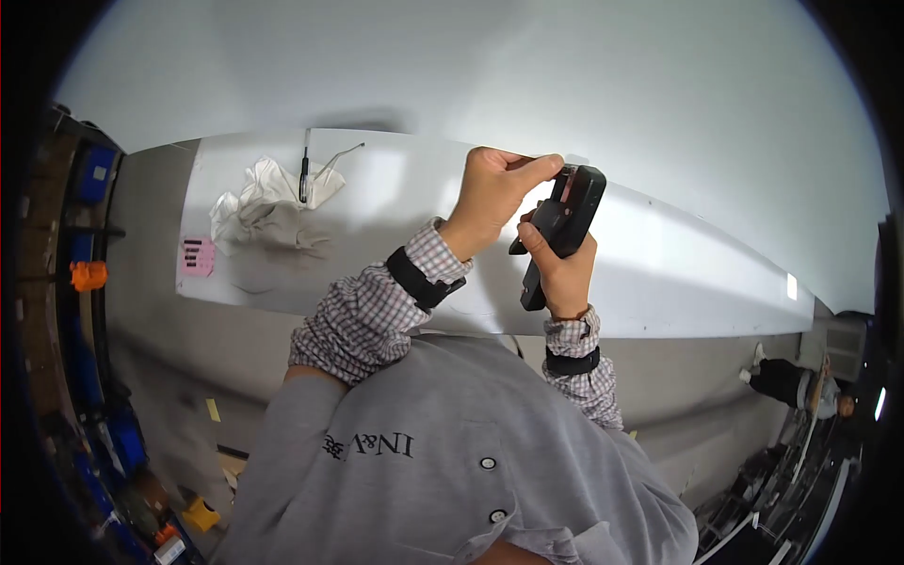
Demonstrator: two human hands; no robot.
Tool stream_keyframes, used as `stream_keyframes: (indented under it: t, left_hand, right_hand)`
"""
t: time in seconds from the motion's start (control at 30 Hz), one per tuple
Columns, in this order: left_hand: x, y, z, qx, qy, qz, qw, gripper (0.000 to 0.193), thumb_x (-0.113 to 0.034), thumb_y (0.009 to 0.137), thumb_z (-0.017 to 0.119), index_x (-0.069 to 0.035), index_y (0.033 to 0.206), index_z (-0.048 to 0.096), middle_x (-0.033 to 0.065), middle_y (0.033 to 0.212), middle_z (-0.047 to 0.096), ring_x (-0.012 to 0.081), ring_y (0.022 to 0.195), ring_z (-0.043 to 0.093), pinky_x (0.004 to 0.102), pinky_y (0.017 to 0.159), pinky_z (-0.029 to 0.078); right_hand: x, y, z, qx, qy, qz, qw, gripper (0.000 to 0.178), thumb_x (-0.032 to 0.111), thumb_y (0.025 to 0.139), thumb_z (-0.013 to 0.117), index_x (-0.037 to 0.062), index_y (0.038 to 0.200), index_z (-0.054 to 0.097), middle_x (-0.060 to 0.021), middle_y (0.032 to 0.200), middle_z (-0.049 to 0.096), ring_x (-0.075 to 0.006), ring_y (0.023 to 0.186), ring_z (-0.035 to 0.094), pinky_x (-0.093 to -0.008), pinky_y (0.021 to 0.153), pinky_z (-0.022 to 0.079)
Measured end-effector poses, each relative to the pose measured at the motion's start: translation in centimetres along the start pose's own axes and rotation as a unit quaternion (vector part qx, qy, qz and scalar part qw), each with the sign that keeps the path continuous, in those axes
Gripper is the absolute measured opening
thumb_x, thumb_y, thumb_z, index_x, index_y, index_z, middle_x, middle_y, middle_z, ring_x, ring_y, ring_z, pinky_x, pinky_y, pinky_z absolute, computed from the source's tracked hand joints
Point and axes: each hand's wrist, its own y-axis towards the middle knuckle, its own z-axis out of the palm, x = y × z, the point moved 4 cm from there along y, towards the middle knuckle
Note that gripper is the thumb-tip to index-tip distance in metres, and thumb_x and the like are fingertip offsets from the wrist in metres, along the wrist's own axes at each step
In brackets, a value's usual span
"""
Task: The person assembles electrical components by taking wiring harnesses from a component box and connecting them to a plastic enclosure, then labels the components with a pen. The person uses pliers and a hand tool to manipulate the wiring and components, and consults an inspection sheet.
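Note:
My right hand (566,273) is wrapped round a black hand-held tool (586,200) and holds it tilted above the white table. I cannot tell the tool's exact kind; it has a blocky upper body, a gap along one side with a reddish part in it, and a narrower handle below. My left hand (497,193) is closed at the tool's upper end, with its fingertips pinched beside the gap. Whatever those fingertips hold is too small to make out.
The white table (395,254) runs across in front of me. At its left lie a crumpled pale cloth (273,202), a black pen (304,177) and a pink card (197,256). Shelving with blue bins (95,173) stands far left; another person (800,384) is at the far right.

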Motion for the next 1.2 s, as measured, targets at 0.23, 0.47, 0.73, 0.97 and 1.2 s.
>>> stream_keyframes:
  t: [0.23, 0.47, 0.73, 0.97, 1.2]
  left_hand:
    - [0.7, 0.5, 1.1, 0.023, 0.030, 0.018, 0.999, 0.013, -0.006, 0.079, 0.062, 0.004, 0.086, 0.065, 0.0075, 0.080, 0.065, 0.0107, 0.073, 0.060, 0.0224, 0.068, 0.048]
    - [0.2, 0.4, 1.3, -0.016, -0.021, 0.099, 0.995, 0.018, -0.011, 0.078, 0.063, 0.005, 0.072, 0.066, -0.0014, 0.055, 0.056, 0.0012, 0.048, 0.042, 0.0183, 0.038, 0.030]
    - [-2.2, -1.1, -3.6, -0.059, 0.021, 0.050, 0.997, 0.023, -0.021, 0.080, 0.063, 0.001, 0.079, 0.067, 0.0057, 0.072, 0.064, 0.0086, 0.068, 0.052, 0.0230, 0.068, 0.039]
    - [-6.5, -1.3, -9.2, -0.123, 0.008, 0.050, 0.991, 0.017, -0.016, 0.079, 0.065, -0.001, 0.071, 0.060, 0.0051, 0.069, 0.059, 0.0104, 0.068, 0.050, 0.0228, 0.065, 0.038]
    - [-5.4, -0.4, -7.2, -0.109, -0.068, 0.013, 0.992, 0.014, -0.014, 0.080, 0.064, -0.001, 0.078, 0.058, 0.0047, 0.073, 0.058, 0.0132, 0.073, 0.055, 0.0233, 0.065, 0.039]
  right_hand:
    - [0.5, 0.0, -0.7, -0.052, -0.033, 0.020, 0.998, 0.023, 0.012, 0.073, 0.072, -0.0015, 0.083, 0.056, -0.0046, 0.070, 0.060, -0.0104, 0.058, 0.054, -0.0242, 0.052, 0.045]
    - [-0.4, 0.9, -0.9, -0.054, -0.084, 0.051, 0.994, 0.017, 0.008, 0.070, 0.070, -0.0010, 0.069, 0.056, -0.0038, 0.056, 0.055, -0.0104, 0.049, 0.053, -0.0244, 0.046, 0.042]
    - [0.3, 0.4, -1.4, -0.029, -0.056, 0.016, 0.998, 0.026, 0.014, 0.073, 0.072, -0.0017, 0.086, 0.056, -0.0056, 0.074, 0.060, -0.0118, 0.063, 0.056, -0.0250, 0.056, 0.046]
    - [1.0, -0.2, 1.3, 0.057, -0.069, 0.018, 0.996, 0.029, 0.017, 0.072, 0.073, -0.0001, 0.086, 0.056, -0.0047, 0.072, 0.060, -0.0111, 0.063, 0.056, -0.0251, 0.058, 0.046]
    - [2.0, 0.3, 4.1, 0.047, -0.083, 0.011, 0.995, 0.029, 0.018, 0.072, 0.072, -0.0003, 0.085, 0.054, -0.0036, 0.069, 0.059, -0.0103, 0.060, 0.054, -0.0246, 0.055, 0.044]
